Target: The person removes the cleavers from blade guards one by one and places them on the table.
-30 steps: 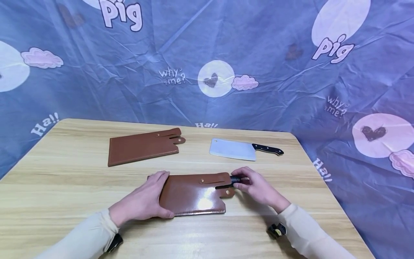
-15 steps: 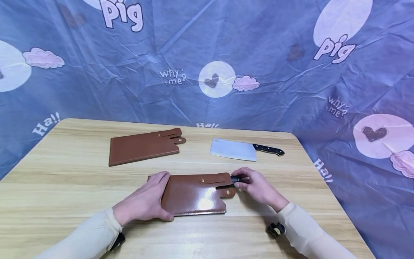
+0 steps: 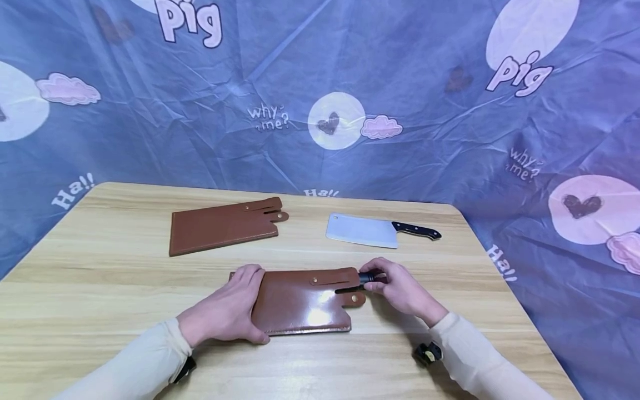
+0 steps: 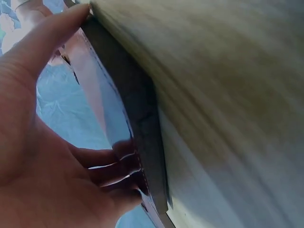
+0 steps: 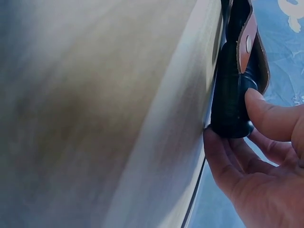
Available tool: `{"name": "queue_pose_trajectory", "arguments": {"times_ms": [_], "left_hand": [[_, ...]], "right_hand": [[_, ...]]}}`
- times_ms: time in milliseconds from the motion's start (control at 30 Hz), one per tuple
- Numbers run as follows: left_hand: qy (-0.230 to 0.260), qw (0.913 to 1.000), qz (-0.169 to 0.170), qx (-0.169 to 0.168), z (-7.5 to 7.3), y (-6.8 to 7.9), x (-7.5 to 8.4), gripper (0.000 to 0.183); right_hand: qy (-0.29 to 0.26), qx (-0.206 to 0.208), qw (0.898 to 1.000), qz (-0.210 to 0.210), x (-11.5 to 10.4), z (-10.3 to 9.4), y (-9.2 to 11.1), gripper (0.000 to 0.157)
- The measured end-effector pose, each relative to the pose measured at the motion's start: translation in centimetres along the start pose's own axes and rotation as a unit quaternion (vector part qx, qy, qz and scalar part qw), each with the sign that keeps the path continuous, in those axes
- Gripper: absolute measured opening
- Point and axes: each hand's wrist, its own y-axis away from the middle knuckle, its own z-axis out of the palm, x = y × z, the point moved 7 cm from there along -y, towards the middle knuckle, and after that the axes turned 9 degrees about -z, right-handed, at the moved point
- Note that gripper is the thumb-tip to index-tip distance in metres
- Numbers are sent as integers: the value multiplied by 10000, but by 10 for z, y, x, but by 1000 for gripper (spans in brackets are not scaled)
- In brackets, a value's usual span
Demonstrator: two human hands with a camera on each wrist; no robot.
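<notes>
A glossy brown leather knife sheath [image 3: 300,305] lies on the table in the head view. My left hand [image 3: 227,308] grips across its left end, thumb at the near edge and fingers over the far one; the left wrist view shows the sheath's dark end edge [image 4: 142,109] between them. From the sheath's right end sticks a knife's black handle [image 3: 366,277], its blade hidden inside. My right hand [image 3: 400,289] holds the end of this handle with thumb and fingers. A short strap [image 5: 247,45] with a metal snap hangs loose beside the handle in the right wrist view.
Behind, on the left, lies a second brown sheath [image 3: 220,225], flat, with its strap undone. A bare cleaver [image 3: 362,230] rests at the back right, its black handle pointing right. A blue printed cloth [image 3: 275,155] hangs behind the wooden table [image 3: 100,266].
Both hands keep their hold on the sheath and the handle. The whole scene shifts very slightly to the right in view; otherwise things stay where they were.
</notes>
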Motion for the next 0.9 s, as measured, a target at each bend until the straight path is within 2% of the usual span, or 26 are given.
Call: {"name": "queue_pose_trajectory", "arguments": {"times_ms": [167,367,567,900], "left_hand": [[-14,10000,17,-23,-1,0,0,123],[-114,9994,230,245,-4,-1,3,118],[-118,9987,221,452,-7,1,4,117],[14,9992,108,397,-6,3,3,119]], "right_hand": [[-8,6,10000,16,-2,-1,0,25],[-116,77,9998,147,-2,-4,2,25],[-231,158,9994,188,-3,-10,2,25],[-430,168,9987,202,-4,-13,6,24]]}}
